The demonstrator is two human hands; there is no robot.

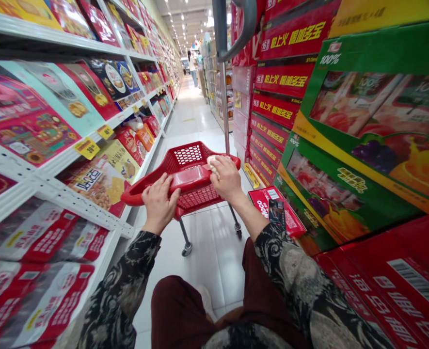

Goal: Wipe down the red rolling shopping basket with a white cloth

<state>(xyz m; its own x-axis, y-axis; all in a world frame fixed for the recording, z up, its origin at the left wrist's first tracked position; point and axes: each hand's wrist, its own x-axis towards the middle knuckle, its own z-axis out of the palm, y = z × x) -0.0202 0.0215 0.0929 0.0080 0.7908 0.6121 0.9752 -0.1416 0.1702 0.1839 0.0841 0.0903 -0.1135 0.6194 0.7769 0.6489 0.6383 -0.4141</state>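
A small red plastic shopping trolley (188, 160) stands in the aisle right in front of me, its basket showing nothing inside. My left hand (158, 202) is curled over the near left rim of the basket. My right hand (227, 178) rests on the near right rim, its fingers closed around a crumpled white tissue or cloth (212, 162). A grey pole (224, 92) with a curved handle rises from the trolley's right side. Both forearms wear dark patterned sleeves.
Shelves of boxed biscuits and snacks (54, 126) line the left. Stacked red drink cartons (283, 92) and green juice cartons (363, 140) crowd the right. A white tiled aisle (196, 116) runs ahead. A person (192, 68) stands far down it.
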